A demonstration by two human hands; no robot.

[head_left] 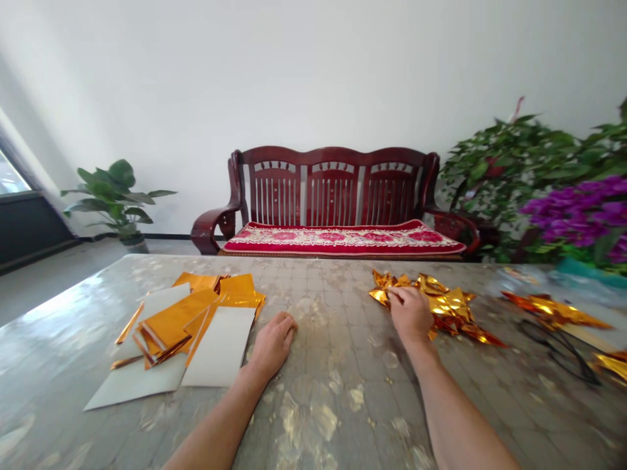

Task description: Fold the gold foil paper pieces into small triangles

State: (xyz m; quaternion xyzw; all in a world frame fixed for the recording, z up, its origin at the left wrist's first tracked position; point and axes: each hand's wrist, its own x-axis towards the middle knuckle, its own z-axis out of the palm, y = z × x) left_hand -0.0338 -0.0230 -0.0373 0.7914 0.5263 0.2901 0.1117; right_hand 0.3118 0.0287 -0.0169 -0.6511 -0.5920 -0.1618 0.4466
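Observation:
My right hand (pixel 411 316) is at the near-left side of a heap of shiny gold foil paper pieces (pixel 453 303), folded into pointed shapes. Thumb and fingers are pinched together at a folded foil piece; its edges blend with the heap behind. My left hand (pixel 274 343) rests on the tabletop with its fingers curled in, and nothing shows in it. Just left of it lies a loose pile of flat gold paper sheets (pixel 171 320), some turned white side up, such as the white sheet (pixel 215 349) nearest the wrist.
A patterned, glossy cover lies on the table (pixel 333 398). To the right are more folded foil pieces (pixel 553 310), black-framed glasses (pixel 563 352) and clear plastic (pixel 519 279). Beyond the table stand a dark red wooden bench (pixel 333 196), a potted plant (pixel 117 202) and purple flowers (pixel 578 212).

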